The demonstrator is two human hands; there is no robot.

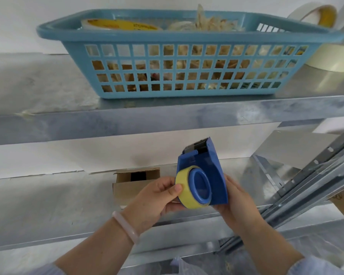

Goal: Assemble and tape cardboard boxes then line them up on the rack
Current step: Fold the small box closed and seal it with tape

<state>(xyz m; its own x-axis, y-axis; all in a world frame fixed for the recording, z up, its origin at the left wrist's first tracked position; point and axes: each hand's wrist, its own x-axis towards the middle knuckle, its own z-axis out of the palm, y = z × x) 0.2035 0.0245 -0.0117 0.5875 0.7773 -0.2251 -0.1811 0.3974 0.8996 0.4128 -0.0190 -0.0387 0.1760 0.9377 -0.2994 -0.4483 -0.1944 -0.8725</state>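
1. Blue plastic hand-held tape dispenser (pixel 206 175): held in front of the rack, between the two shelves, with its serrated cutter end pointing up and away from the person.
2. Roll of pale yellow tape (pixel 182 195): seated on the dispenser's round blue hub, on the side facing the camera.
3. Left hand (pixel 157 199): thumb and curled fingers pinch the outer rim of the yellow roll, with the thumb tip on its near edge. A pale pink bangle (pixel 125 227) sits on this wrist.
4. Right hand (pixel 236 201): cups the rear edge of the dispenser body and grips it from behind. Most of the fingers are hidden by the blue plastic.
5. Small brown cardboard box (pixel 127 187): stands on the lower grey metal shelf (pixel 48 205), beyond the left hand and partly covered by it. Its top shows a dark opening between raised flaps.
6. Light blue plastic lattice basket (pixel 187 62): rests on the upper grey metal shelf (pixel 167 114). It holds a yellow-cored tape roll (pixel 119 24) and crumpled tan material.
7. Two whitish tape rolls (pixel 334 60): lie just beside the basket's right end, one above the other.
8. Perforated grey metal rack upright (pixel 314 175): runs diagonally at the right.
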